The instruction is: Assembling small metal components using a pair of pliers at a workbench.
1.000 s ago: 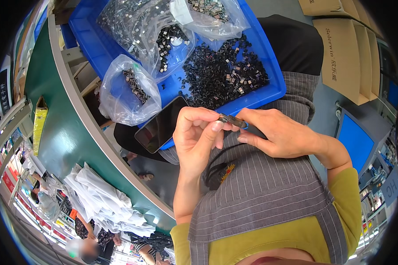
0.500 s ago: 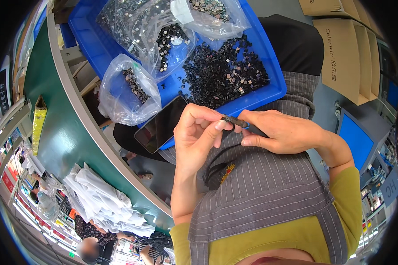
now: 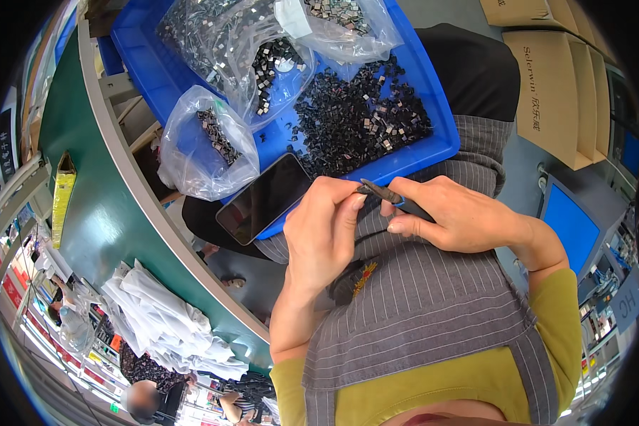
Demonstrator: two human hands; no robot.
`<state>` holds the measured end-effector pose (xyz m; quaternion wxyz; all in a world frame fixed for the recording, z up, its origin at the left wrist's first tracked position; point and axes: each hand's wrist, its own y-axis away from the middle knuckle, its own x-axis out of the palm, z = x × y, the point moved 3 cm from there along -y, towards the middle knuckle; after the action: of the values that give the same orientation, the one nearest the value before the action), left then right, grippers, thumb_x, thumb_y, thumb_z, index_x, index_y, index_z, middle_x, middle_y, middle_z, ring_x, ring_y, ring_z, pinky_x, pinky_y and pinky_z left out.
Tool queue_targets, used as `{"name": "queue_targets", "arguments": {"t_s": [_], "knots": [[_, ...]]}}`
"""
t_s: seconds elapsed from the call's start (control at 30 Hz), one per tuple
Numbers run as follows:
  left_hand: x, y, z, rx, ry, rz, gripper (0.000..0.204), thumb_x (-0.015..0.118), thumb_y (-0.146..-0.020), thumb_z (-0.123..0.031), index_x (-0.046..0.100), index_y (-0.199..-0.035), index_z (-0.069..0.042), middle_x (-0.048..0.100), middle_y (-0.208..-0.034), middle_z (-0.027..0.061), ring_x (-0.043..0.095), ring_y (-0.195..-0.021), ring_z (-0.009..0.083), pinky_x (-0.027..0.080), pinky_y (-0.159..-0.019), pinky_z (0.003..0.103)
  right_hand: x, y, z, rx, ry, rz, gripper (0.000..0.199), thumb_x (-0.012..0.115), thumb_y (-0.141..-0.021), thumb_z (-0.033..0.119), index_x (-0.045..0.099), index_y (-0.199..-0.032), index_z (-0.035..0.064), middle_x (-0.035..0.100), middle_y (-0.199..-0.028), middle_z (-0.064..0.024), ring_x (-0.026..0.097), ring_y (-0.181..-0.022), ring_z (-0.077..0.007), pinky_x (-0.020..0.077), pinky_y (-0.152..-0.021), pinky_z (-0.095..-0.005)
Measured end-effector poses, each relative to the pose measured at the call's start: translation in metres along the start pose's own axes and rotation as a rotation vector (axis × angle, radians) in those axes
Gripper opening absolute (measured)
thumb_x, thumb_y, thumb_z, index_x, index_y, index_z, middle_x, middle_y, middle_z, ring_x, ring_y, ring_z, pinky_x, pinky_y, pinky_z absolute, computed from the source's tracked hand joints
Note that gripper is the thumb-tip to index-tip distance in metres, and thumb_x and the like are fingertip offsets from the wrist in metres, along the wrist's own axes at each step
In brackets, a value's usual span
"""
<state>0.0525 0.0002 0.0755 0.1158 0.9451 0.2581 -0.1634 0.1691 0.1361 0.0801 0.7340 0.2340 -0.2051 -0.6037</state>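
My right hand [image 3: 453,214] is wrapped round a pair of small pliers [image 3: 385,194] with dark jaws and black handles with a bit of blue. The jaws point left, toward the fingertips of my left hand [image 3: 323,228]. That hand is closed in a pinch at the jaw tips; whatever sits between its thumb and finger is too small to make out. Just beyond both hands lies a blue tray [image 3: 444,145], which holds a heap of small black parts [image 3: 341,124] mixed with some shiny metal pieces.
Clear plastic bags [image 3: 192,160] of small metal parts lie in and beside the tray. A phone [image 3: 266,199] rests by its near left corner. At left curves a green table [image 3: 92,206] with white cloth [image 3: 167,326] on it. Cardboard boxes [image 3: 557,99] and a blue screen [image 3: 571,224] are at right.
My left hand has turned, its fingers curling in more at the jaw tips. The pliers tilt slightly more downward to the right; my right hand has barely shifted.
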Motion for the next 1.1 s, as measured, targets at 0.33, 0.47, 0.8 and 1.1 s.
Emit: {"name": "queue_targets", "arguments": {"t_s": [0.33, 0.47, 0.8, 1.1], "knots": [[-0.001, 0.003, -0.005, -0.169, 0.297, -0.049, 0.025, 0.058, -0.089, -0.003, 0.053, -0.112, 0.003, 0.062, -0.076, 0.0094, 0.055, -0.055, 0.0112, 0.043, -0.05, 0.022, 0.0, -0.001, -0.001, -0.156, 0.037, -0.144, 0.027, 0.055, -0.092, 0.023, 0.048, -0.103, -0.0002, 0.061, -0.082, -0.02, 0.059, -0.081, -0.0391, 0.0448, -0.068, -0.0441], [0.004, -0.004, -0.002, -0.376, 0.9, 0.291, 0.03, 0.039, -0.1, -0.017, 0.043, -0.123, 0.002, 0.06, -0.074, 0.0084, 0.048, -0.05, 0.0042, 0.03, -0.043, 0.016, 0.002, -0.002, 0.0, -0.171, 0.107, -0.112, 0.029, 0.059, -0.087, 0.012, 0.049, -0.111, 0.0, 0.064, -0.096, -0.0169, 0.061, -0.088, -0.0375, 0.0481, -0.074, -0.0419], [0.013, 0.0, -0.005, -0.18, 0.892, 0.144, 0.032, 0.038, -0.1, -0.014, 0.039, -0.129, 0.0, 0.059, -0.074, 0.0095, 0.043, -0.048, 0.0037, 0.03, -0.044, 0.015, -0.001, -0.001, 0.002, -0.209, 0.012, -0.108, 0.027, 0.058, -0.088, 0.015, 0.049, -0.108, -0.0009, 0.062, -0.09, -0.0177, 0.061, -0.084, -0.0383, 0.0471, -0.073, -0.0417], [0.014, 0.002, -0.009, -0.195, 0.798, -0.039, 0.027, 0.039, -0.1, -0.011, 0.04, -0.124, -0.001, 0.061, -0.077, 0.012, 0.044, -0.048, 0.0051, 0.033, -0.045, 0.016, -0.006, -0.001, 0.002, -0.305, 0.415, -0.543, 0.04, 0.07, -0.073, 0.008, 0.055, -0.11, 0.0049, 0.054, -0.09, -0.0103, 0.053, -0.086, -0.0288, 0.0396, -0.073, -0.0379]]}}
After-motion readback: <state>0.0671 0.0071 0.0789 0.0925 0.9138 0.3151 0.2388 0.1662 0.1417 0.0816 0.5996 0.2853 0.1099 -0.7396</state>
